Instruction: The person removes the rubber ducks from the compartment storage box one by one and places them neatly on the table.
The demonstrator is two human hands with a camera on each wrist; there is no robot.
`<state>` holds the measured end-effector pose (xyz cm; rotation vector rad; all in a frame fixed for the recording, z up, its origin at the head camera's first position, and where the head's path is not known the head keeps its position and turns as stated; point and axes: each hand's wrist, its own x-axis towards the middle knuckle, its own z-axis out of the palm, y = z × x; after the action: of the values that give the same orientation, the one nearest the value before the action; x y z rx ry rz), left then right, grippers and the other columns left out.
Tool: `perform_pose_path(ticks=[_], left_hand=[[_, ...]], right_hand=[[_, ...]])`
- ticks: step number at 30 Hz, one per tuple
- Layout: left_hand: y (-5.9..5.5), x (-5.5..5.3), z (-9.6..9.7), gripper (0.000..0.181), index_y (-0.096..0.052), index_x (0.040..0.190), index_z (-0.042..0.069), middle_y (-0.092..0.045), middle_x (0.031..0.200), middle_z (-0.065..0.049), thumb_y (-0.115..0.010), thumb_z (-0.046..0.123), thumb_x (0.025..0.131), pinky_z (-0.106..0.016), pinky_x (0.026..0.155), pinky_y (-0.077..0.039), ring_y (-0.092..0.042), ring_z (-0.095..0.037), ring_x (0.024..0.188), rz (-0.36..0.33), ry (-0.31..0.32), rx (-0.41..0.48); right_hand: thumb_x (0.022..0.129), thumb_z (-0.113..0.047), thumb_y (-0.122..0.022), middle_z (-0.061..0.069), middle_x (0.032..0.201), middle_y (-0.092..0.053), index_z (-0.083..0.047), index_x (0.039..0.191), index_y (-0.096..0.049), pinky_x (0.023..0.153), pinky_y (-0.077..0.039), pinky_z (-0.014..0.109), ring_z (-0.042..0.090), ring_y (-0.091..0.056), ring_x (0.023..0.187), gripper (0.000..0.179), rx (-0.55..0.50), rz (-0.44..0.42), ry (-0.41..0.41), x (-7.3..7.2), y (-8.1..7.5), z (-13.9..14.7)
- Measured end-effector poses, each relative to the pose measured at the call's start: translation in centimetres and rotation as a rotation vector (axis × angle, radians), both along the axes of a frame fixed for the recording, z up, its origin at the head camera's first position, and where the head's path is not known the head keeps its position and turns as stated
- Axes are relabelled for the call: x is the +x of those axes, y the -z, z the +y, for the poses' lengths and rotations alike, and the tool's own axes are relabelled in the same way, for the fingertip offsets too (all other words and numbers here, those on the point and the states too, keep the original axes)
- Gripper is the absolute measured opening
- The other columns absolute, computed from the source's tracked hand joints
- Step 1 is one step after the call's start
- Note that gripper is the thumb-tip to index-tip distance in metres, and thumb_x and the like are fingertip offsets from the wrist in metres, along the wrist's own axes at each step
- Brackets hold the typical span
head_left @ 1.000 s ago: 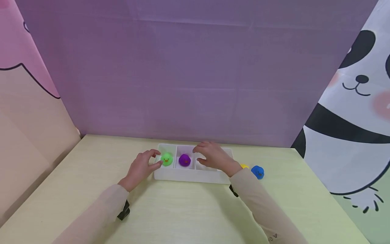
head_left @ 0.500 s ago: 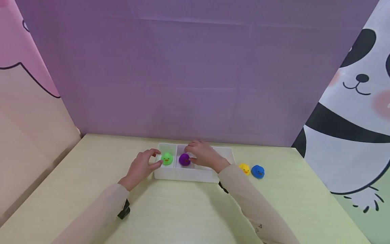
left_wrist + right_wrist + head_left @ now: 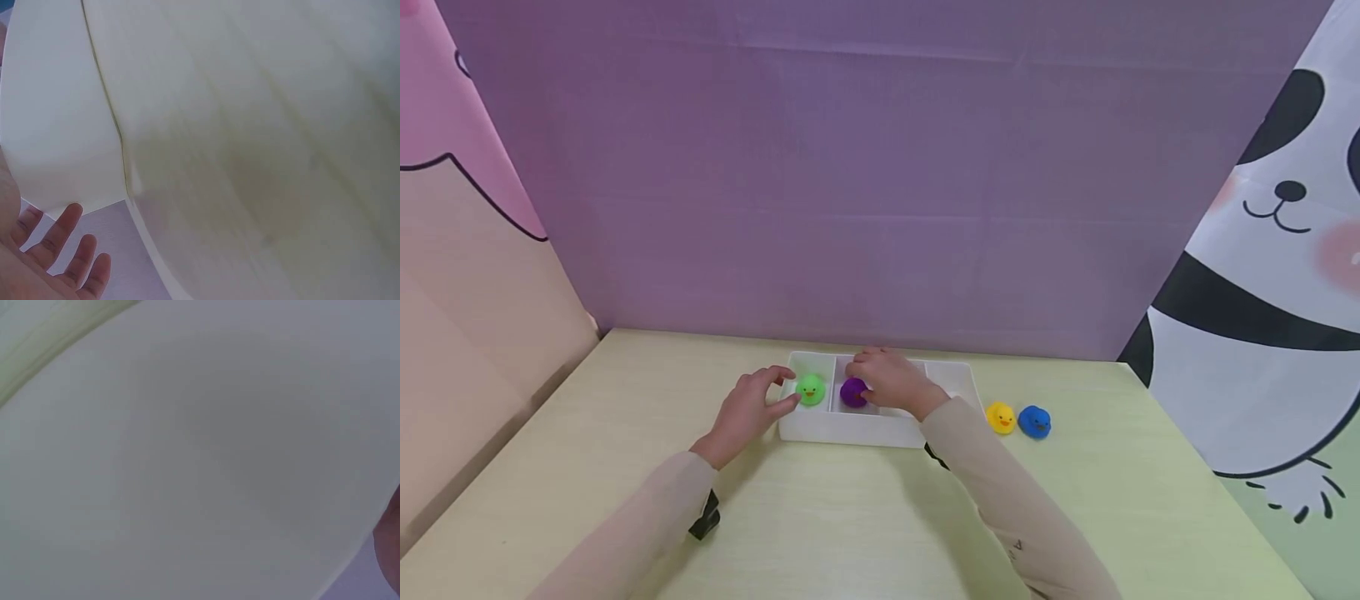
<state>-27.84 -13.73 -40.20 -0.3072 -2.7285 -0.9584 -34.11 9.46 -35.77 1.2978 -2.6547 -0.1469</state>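
The right sleeve (image 3: 1011,492) is lying nearest across the counter (image 3: 812,517); swinging toward the right edge, it could knock the 1 blue duck (image 3: 1035,422) and 1 yellow duck (image 3: 1001,417) sitting side by side there. The left hand (image 3: 747,408) is resting at the end of the white tray (image 3: 850,430) facing the counter's left edge, its grip standing wide; contact is appearing light, so the tray could skid if bumped. The tray is lying near the counter's far edge. Its compartment nearest the left edge is containing 1 green duck (image 3: 810,389); the next is containing 1 purple duck (image 3: 853,392). Those beyond are being partly hidden by the right hand (image 3: 891,379), whose grip is holding the purple duck, narrow, thumb and finger curving about it. Firmness cannot be told; an off-centre pinch could be letting the rounded toy slip.
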Motion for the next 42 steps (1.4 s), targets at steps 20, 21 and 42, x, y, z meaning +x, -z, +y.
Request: perform_pose_path(ticks=[20, 21, 42], left_hand=[[0.13, -0.04, 0.02, 0.038, -0.058, 0.116, 0.014, -0.061, 0.108, -0.009, -0.062, 0.034, 0.083, -0.043, 0.075, -0.045, -0.050, -0.032, 0.100, 0.024, -0.004, -0.001], [0.13, -0.05, 0.02, 0.038, -0.058, 0.116, 0.014, -0.061, 0.108, -0.009, -0.062, 0.034, 0.083, -0.043, 0.075, -0.045, -0.050, -0.031, 0.100, 0.025, -0.005, -0.002], [0.13, -0.16, 0.17, 0.038, -0.058, 0.116, 0.015, -0.061, 0.109, -0.010, -0.062, 0.034, 0.084, -0.043, 0.076, -0.044, -0.050, -0.032, 0.100, 0.031, 0.005, 0.005]], right_hand=[[0.077, -0.006, -0.067, -0.003, 0.094, -0.065, -0.017, 0.094, -0.062, 0.086, -0.043, 0.042, 0.018, -0.053, 0.094, 0.020, 0.086, 0.037, 0.029, 0.14, 0.11, -0.90], [0.077, -0.005, -0.066, -0.003, 0.093, -0.065, -0.017, 0.094, -0.063, 0.087, -0.043, 0.042, 0.019, -0.053, 0.094, 0.020, 0.085, 0.034, 0.031, 0.16, 0.08, -0.90], [0.077, -0.006, -0.068, -0.002, 0.094, -0.064, -0.016, 0.095, -0.063, 0.088, -0.043, 0.043, 0.019, -0.055, 0.095, 0.022, 0.083, 0.003, 0.036, -0.02, 0.01, -0.80]])
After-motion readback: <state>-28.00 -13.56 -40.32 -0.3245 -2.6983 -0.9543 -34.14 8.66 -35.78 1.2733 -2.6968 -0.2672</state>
